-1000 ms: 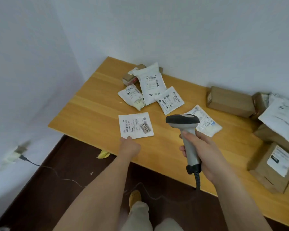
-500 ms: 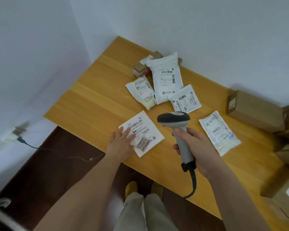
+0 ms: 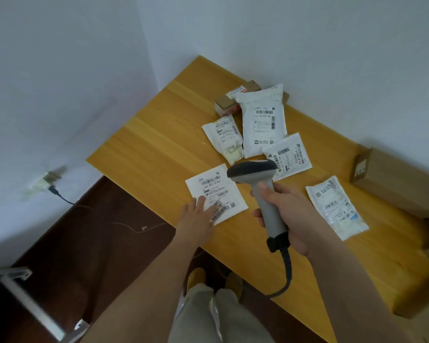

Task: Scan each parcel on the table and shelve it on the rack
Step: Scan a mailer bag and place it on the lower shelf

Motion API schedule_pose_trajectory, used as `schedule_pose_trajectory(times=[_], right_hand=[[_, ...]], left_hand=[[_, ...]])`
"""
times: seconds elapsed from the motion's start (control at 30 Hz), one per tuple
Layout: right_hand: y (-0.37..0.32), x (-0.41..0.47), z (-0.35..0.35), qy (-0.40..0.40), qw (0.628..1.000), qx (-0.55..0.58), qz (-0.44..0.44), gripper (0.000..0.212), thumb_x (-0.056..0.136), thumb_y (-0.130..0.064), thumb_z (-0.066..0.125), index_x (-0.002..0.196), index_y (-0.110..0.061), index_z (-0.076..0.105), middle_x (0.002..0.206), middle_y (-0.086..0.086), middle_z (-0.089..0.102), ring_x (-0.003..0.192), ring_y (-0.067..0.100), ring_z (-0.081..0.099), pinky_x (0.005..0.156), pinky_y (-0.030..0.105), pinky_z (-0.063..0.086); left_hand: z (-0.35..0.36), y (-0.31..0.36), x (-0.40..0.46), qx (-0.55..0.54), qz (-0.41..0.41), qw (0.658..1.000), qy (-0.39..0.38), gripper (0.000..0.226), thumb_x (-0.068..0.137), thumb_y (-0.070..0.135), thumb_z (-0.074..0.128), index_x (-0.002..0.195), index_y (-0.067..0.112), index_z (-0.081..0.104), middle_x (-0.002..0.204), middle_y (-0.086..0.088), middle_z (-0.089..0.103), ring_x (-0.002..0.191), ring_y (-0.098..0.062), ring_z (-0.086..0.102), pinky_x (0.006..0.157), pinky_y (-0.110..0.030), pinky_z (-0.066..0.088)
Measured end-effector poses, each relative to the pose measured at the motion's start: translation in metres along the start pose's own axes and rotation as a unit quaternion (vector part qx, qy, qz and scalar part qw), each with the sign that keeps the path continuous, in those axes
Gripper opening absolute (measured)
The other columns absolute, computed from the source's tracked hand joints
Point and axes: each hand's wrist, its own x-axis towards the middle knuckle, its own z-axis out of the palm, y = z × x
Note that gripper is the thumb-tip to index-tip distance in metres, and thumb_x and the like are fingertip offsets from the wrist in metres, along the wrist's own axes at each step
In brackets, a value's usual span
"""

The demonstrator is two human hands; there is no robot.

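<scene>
Near the front edge of the wooden bench (image 3: 159,134), a flat white parcel (image 3: 216,191) lies label up, left hand (image 3: 196,217) resting on its near corner, fingers straight and spread. Right hand (image 3: 286,214) grips the grey handle of a barcode scanner (image 3: 260,186), dark head hanging just beside the parcel's right edge, cable trailing down off the bench. Four more white mailers sit behind and to the right: large one (image 3: 263,125), two small ones, a clear-ish pouch (image 3: 336,206). Brown boxes (image 3: 394,179) along the wall.
</scene>
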Motion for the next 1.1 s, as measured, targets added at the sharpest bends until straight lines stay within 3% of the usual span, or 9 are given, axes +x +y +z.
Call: schedule_pose_trajectory(times=[0.13, 0.33, 0.83, 0.93, 1.0, 1.1], right_hand=[[-0.003, -0.008, -0.005, -0.004, 0.999, -0.032, -0.007, 0.023, 0.096, -0.033, 0.062, 0.106, -0.014, 0.068, 0.087, 0.007, 0.066, 0.065, 0.013, 0.064, 0.060, 0.026, 0.053], [-0.010, -0.021, -0.009, -0.002, 0.996, -0.076, -0.036, 0.018, 0.097, -0.032, 0.061, 0.103, -0.017, 0.068, 0.088, 0.008, 0.064, 0.063, 0.012, 0.062, 0.058, 0.025, 0.051], [-0.025, -0.047, -0.015, 0.004, 0.993, -0.097, -0.073, 0.015, 0.097, -0.027, 0.061, 0.097, -0.013, 0.068, 0.083, 0.010, 0.061, 0.060, 0.012, 0.060, 0.056, 0.025, 0.052], [-0.027, -0.050, -0.016, 0.002, 0.993, -0.093, -0.076, 0.017, 0.096, -0.028, 0.061, 0.099, -0.013, 0.068, 0.080, 0.011, 0.062, 0.059, 0.011, 0.061, 0.055, 0.023, 0.052], [-0.027, -0.051, -0.017, -0.006, 0.994, -0.081, -0.075, 0.020, 0.096, -0.028, 0.060, 0.101, -0.011, 0.068, 0.076, 0.011, 0.062, 0.057, 0.010, 0.061, 0.054, 0.021, 0.052], [-0.021, -0.048, -0.022, -0.008, 0.996, -0.069, -0.061, 0.023, 0.095, -0.029, 0.060, 0.106, -0.011, 0.068, 0.080, 0.011, 0.063, 0.057, 0.009, 0.062, 0.053, 0.020, 0.051]], left_hand=[[0.007, 0.006, -0.009, -0.038, -0.012, 0.998, -0.042, 0.055, 0.099, 0.037, 0.044, 0.151, 0.032, 0.025, 0.159, 0.001, 0.017, 0.149, -0.024, 0.010, 0.119, -0.052, 0.016], [-0.006, 0.014, -0.002, -0.033, -0.030, 0.996, -0.082, 0.056, 0.098, 0.025, 0.045, 0.151, 0.032, 0.027, 0.159, 0.000, 0.017, 0.150, -0.023, 0.009, 0.117, -0.058, 0.010], [-0.009, 0.017, -0.004, -0.036, -0.044, 0.994, -0.091, 0.059, 0.097, 0.022, 0.046, 0.151, 0.033, 0.027, 0.159, 0.002, 0.017, 0.149, -0.020, 0.011, 0.118, -0.057, 0.010], [-0.011, 0.019, -0.004, -0.072, -0.056, 0.993, -0.076, 0.052, 0.097, 0.026, 0.048, 0.148, 0.029, 0.034, 0.155, -0.001, 0.021, 0.144, -0.022, 0.024, 0.117, -0.053, 0.019], [-0.010, 0.022, -0.004, -0.126, -0.104, 0.986, -0.008, 0.048, 0.098, 0.036, 0.051, 0.140, 0.016, 0.041, 0.146, -0.009, 0.027, 0.130, -0.026, 0.038, 0.106, -0.043, 0.038], [-0.005, 0.026, -0.003, -0.226, -0.265, 0.937, 0.038, 0.079, 0.089, 0.056, 0.060, 0.137, 0.001, 0.031, 0.137, -0.016, 0.032, 0.127, -0.030, 0.034, 0.096, -0.039, 0.042]])
